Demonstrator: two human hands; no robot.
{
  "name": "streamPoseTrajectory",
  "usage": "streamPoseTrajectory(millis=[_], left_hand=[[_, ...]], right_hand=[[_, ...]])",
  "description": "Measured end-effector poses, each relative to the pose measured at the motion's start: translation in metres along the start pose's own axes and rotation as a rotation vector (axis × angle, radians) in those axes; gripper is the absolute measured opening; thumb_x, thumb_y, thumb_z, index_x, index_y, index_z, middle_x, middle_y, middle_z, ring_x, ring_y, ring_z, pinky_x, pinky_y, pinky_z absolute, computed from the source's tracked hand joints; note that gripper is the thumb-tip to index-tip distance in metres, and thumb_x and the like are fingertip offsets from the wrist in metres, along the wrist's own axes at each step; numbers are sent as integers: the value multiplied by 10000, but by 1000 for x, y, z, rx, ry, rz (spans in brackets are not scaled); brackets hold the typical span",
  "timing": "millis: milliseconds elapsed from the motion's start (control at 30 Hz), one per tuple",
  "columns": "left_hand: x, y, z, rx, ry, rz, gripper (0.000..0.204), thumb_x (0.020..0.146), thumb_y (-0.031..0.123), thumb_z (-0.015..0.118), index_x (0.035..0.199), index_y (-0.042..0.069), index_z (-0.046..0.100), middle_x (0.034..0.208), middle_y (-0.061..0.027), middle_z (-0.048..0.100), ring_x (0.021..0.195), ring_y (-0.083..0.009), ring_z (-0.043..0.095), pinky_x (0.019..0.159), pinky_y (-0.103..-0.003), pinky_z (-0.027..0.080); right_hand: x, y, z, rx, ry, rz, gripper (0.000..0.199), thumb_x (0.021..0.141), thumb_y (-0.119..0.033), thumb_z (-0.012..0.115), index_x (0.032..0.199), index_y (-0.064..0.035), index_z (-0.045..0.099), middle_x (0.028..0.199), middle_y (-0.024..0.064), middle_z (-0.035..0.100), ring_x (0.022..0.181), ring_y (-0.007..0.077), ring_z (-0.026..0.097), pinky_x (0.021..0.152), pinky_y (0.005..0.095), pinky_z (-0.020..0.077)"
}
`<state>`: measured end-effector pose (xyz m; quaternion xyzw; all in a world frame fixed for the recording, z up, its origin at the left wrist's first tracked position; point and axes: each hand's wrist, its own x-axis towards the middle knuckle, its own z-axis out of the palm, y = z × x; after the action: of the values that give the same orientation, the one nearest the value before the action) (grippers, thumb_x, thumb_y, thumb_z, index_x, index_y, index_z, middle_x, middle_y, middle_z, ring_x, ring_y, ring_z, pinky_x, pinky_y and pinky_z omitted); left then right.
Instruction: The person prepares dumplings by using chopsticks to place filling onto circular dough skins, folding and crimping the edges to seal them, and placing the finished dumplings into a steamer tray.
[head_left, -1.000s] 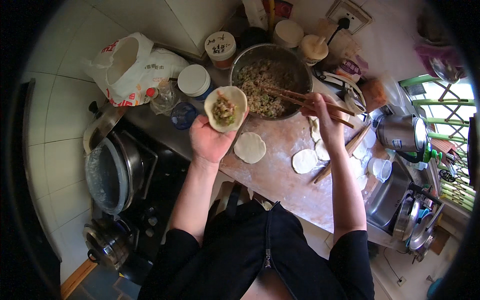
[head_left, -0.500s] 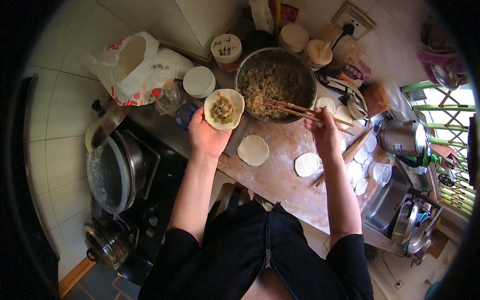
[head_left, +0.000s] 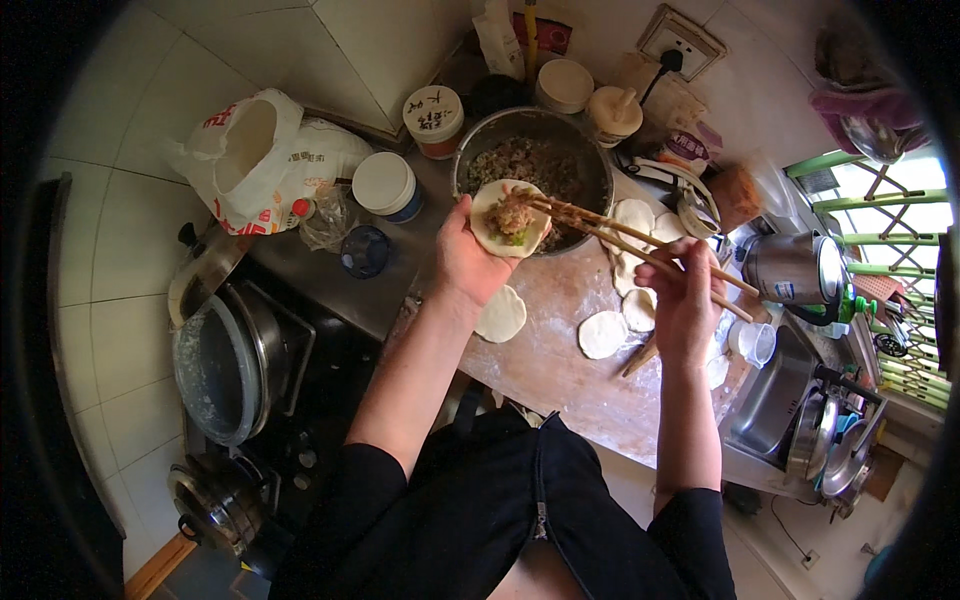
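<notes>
near the upper middle of the frame the left hand [head_left: 468, 262] lies palm up with its fingers cupped under a round dumpling wrapper [head_left: 510, 216], held open just over the near rim of the metal bowl [head_left: 596, 165] of minced filling; a lump of filling [head_left: 512, 213] already sits in the middle of the wrapper, and its edges are flat and unfolded

the right hand [head_left: 688, 297], right of centre, has its fingers closed around a pair of chopsticks [head_left: 640, 247] that slant up to the left, the tips resting on or just at the lump on the wrapper

judging by this, the scooping for this piece is about done, while folding and sealing are not yet done; no finished, pleated dumpling shows anywhere in view, so the work looks early

on the floured wooden board [head_left: 560, 350] in the middle of the frame several rolled wrappers wait bare: one [head_left: 501, 314] just below the left wrist, one [head_left: 603, 334] left of the right wrist, and a cluster [head_left: 634, 216] to the right of the bowl; the bowl looks well stocked with filling

what seems to be a rolling pin [head_left: 640, 357] pokes out beneath the right hand

to the left of the frame a pot [head_left: 225, 365] stands on the stove, and a white plastic bag [head_left: 262, 155] lies at upper left
</notes>
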<state>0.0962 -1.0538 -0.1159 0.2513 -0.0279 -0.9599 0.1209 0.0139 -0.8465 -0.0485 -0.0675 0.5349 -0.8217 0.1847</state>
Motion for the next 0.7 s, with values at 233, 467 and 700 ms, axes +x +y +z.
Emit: streamPoseTrajectory(millis=[233,467,700], left_hand=[[-6,3,-5,0,2,8,485,931,348,369,1288,21,405,1332,-183,404,1229,-361,395,1010,-556,353],[-26,9,-4,108,148,-13,450,929,347,369,1243,32,431,1282,-181,447,1164,-352,462,955,-540,410],[-30,8,0,118,151,-91,407,924,333,379,1188,38,474,1216,-163,507,1126,-322,500,928,-526,429]], right_hand=[[27,25,-19,-316,50,-58,293,960,-254,472,974,24,565,846,122,630,682,192,647,621,294,547],[11,1,2,-342,-45,-138,261,963,-217,458,914,20,558,749,118,612,597,188,639,520,279,536],[17,5,4,-127,-81,257,308,942,-295,486,890,1,552,707,128,609,546,213,636,460,272,534]])
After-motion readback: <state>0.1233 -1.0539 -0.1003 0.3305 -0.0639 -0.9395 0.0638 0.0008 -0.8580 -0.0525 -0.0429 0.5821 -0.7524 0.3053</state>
